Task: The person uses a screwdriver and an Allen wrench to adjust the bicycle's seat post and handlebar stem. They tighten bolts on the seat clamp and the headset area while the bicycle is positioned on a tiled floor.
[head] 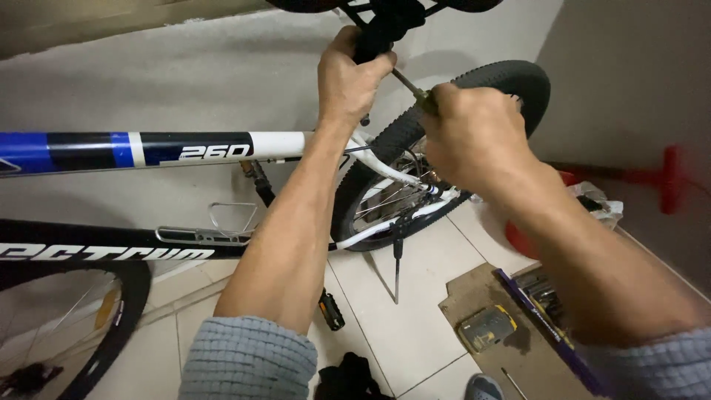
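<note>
**Tool at the seat clamp, post held firm**

The left hand [348, 78] is wrapped around the black seat post [374, 41] just under the saddle [385, 6], fingers closed tight on it, thumb across the front. The right hand [474, 137] is closed in a fist on the handle of a thin metal tool [409, 84], whose shaft runs up and left from the fist to the post, its tip meeting the post just beside the left hand's fingers. What kind of tip it has cannot be told; the handle is hidden inside the fist.

The bike stands upright on the tiled floor [415, 318]. Its white, blue and black top tube [148, 148] runs left from the post, the lower tube [96, 248] carries a wire bottle cage [222, 222], and the rear wheel [452, 141] sits behind the right hand. A pedal [331, 310] hangs low beside the left forearm, and the kickstand [398, 263] reaches the floor.

As a judgement, the step in hand is turning a fastener at the post or under the saddle, with the left hand steadying the post against the twist. The next move seems to call for keeping the tip seated square in the fastener and turning the wrist without letting the shaft slip, while the left grip stays firm so the post does not rotate or drop.

On the floor at the right lie a cardboard sheet [474, 296] with a yellow and grey bit case [486, 327], an open tool tray [552, 304] and a red object [518, 237], partly hidden by the right arm.
</note>
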